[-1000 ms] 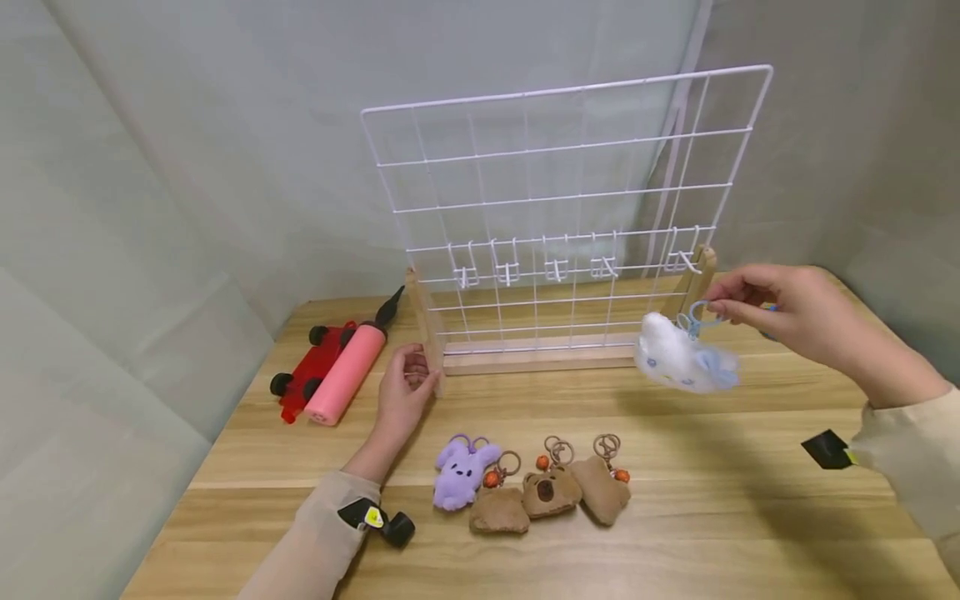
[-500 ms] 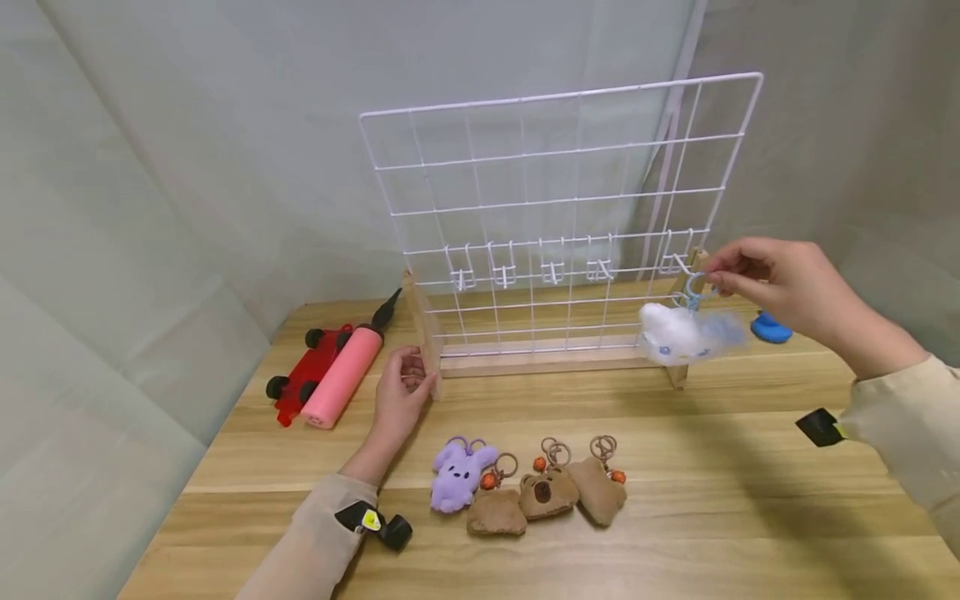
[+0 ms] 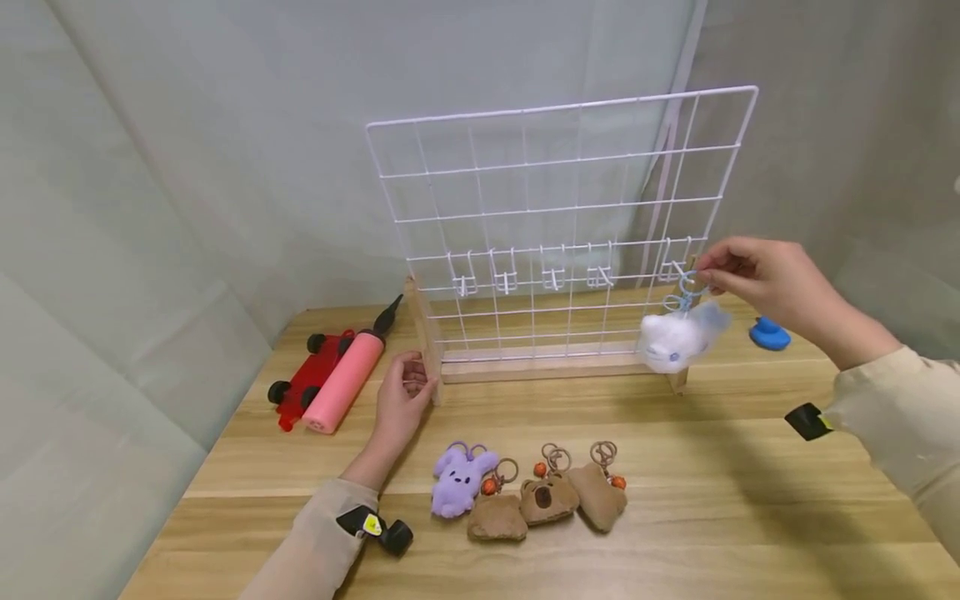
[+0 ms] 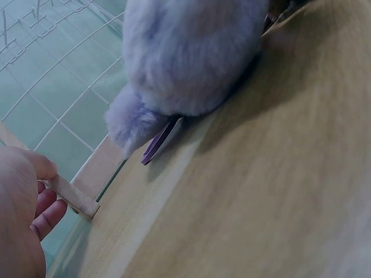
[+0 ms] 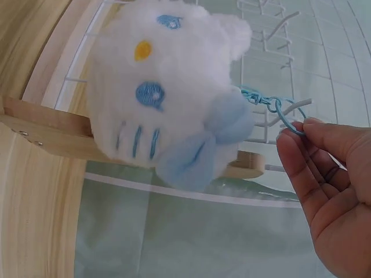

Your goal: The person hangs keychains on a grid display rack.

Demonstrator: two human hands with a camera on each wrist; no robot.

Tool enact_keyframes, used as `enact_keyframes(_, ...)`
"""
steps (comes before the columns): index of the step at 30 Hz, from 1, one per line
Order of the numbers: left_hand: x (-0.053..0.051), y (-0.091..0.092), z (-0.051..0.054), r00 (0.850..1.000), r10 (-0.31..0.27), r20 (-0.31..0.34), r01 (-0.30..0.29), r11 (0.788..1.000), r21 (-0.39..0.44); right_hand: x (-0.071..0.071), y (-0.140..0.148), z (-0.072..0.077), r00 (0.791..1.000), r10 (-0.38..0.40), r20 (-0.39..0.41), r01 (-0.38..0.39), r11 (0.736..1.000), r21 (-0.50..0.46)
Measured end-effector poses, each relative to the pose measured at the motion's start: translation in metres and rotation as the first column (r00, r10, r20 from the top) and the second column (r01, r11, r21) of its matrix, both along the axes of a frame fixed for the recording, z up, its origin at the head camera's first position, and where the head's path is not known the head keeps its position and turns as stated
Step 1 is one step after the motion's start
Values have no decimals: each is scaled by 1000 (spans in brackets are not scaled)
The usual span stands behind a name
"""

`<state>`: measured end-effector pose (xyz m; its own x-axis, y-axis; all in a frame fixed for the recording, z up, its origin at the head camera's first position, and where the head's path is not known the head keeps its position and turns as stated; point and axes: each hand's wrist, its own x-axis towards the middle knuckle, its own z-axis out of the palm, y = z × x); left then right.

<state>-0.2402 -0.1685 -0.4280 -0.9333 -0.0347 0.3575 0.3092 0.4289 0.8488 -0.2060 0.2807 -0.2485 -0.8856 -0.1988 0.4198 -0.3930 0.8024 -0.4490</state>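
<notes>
My right hand (image 3: 757,271) pinches the light-blue ring (image 5: 285,119) of a white plush cat keychain (image 3: 670,340) with a blue bow. The ring overlaps the rightmost hook (image 5: 295,106); whether it is round the hook's prong I cannot tell. Below the ring the plush hangs in front of the rack's right wooden support (image 5: 55,136). At the other end, my left hand (image 3: 403,396) holds the left wooden support (image 3: 423,333) low down, between thumb and curled fingers. This support belongs to a white wire grid rack (image 3: 577,158) with several hooks.
A purple plush keychain (image 3: 457,483) and three brown plush keychains (image 3: 547,497) lie in front of the rack. Left of it are a pink pump (image 3: 345,379) and a red toy car (image 3: 315,367). A blue rubber duck (image 3: 769,334) stands at the right, behind the right hand.
The right hand has carried the white plush keychain left and up, bringing its ring to the rightmost hook. The left hand keeps its hold on the wooden support.
</notes>
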Motion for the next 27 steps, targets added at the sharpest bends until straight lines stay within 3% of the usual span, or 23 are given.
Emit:
enact_keyframes(9, -1, 0, -3, 1000, 7, -11, -7, 1000, -9, -9, -1, -7, 999, 3, 54, 1, 998, -67)
enact_keyframes(19, -2, -1, -1, 1000, 4, -18, -4, 1000, -23, -11, -4, -9, 999, 5, 54, -3, 999, -43)
enact_keyframes(27, 0, 2, 1, 1000, 23, 17, -22, 999, -28, -8, -3, -9, 998, -15, 59, 18, 999, -37)
